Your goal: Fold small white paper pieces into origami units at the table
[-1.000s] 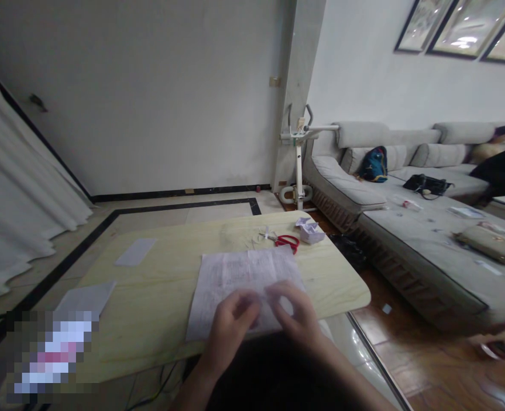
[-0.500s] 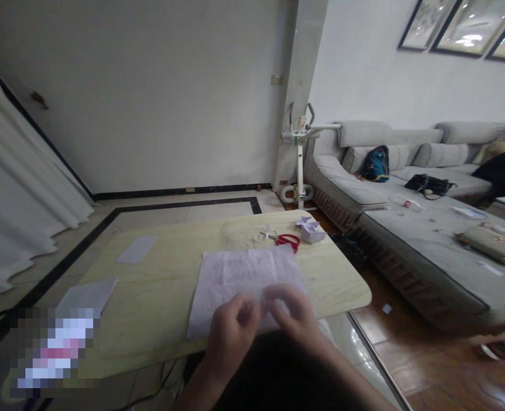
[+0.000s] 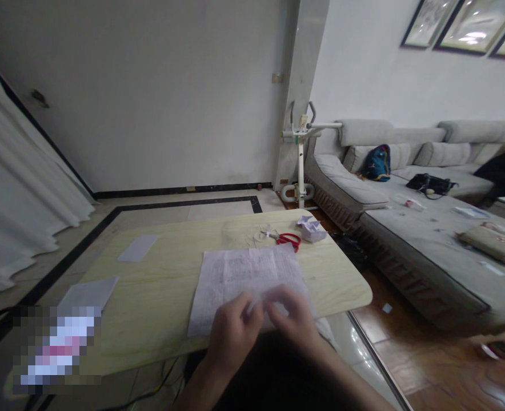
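Observation:
A creased sheet of printed paper (image 3: 246, 271) lies spread on the pale wooden table (image 3: 158, 297). Above its near edge, my left hand (image 3: 235, 322) is closed, thumb and fingers pinched together. My right hand (image 3: 293, 317) is curled opposite it, fingertips close to the left ones. Something small and whitish seems to be between the fingertips, too blurred to name. Beyond the sheet lie red-handled scissors (image 3: 288, 240) and a thin loose string (image 3: 256, 235). Crumpled paper (image 3: 311, 229) sits right of the scissors.
Two more papers, one farther back (image 3: 137, 248) and one nearer (image 3: 90, 294), lie on the table's left side. A grey sofa (image 3: 432, 251) with bags stands to the right, with a person at its far end. White exercise equipment (image 3: 301, 162) stands behind the table.
My hands stay near the sheet's near edge, fingers shifting slightly against each other. The sheet, scissors and crumpled paper have not moved.

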Tool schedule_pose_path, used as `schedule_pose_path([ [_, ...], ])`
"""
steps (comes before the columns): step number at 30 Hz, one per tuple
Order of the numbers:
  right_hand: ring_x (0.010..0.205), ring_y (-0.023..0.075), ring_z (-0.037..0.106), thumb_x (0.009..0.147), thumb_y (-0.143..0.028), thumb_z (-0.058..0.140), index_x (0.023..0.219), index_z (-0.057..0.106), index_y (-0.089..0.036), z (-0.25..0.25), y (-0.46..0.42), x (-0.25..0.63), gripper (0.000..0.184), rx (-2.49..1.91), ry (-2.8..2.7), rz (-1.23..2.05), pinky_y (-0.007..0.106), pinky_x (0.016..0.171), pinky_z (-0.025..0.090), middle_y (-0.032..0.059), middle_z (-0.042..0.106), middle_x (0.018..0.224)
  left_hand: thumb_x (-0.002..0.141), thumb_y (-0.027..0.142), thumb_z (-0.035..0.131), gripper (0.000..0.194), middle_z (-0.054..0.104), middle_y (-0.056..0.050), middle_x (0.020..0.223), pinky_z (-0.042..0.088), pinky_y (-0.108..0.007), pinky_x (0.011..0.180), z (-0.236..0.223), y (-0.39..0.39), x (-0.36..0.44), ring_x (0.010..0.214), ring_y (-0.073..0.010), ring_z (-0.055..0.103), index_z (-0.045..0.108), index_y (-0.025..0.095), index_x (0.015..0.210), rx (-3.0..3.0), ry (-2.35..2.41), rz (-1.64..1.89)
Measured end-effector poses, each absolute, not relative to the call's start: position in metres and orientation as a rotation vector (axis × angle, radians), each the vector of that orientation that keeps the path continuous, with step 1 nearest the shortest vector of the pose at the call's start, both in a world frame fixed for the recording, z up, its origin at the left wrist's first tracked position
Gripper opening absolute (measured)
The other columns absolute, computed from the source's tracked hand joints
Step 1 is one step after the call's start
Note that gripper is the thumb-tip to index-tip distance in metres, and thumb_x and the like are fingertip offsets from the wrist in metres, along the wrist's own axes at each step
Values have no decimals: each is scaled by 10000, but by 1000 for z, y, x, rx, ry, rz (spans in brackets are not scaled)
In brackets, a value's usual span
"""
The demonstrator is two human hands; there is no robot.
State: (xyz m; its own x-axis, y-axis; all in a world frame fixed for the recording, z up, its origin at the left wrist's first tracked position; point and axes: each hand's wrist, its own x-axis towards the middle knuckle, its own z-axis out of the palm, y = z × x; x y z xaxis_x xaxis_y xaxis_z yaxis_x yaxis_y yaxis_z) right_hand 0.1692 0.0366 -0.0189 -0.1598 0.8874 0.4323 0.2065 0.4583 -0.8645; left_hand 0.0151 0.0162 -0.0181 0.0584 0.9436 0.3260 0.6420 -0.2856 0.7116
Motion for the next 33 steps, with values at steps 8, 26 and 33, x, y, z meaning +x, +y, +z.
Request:
schedule_pose_path([
  [8, 739, 186, 654, 830, -152, 627, 850, 655, -183, -17, 33, 165, 47, -953, -1732, 684, 298, 699, 538, 41, 703, 790, 848, 226, 508, 249, 468, 47, 489, 276, -237, 469, -13, 16, 16, 447, -125, 463, 473, 221, 602, 2106, 1751, 1090],
  [26, 877, 206, 618, 800, -60, 606, 953, 640, -188, -15, 33, 167, 203, -842, -1821, 560, 321, 773, 511, 77, 663, 930, 916, 300, 491, 222, 509, 44, 572, 345, -218, 518, -15, 15, 13, 529, -127, 518, 520, 205, 717, 1964, 1552, 1085],
  [33, 904, 214, 609, 827, -81, 564, 1029, 643, -201, -11, 29, 169, 248, -813, -1841, 580, 339, 803, 503, 78, 660, 966, 945, 400, 452, 310, 452, 53, 580, 361, -214, 522, -17, 15, 12, 552, -130, 481, 470, 213, 698, 1664, 1463, 1116],
])
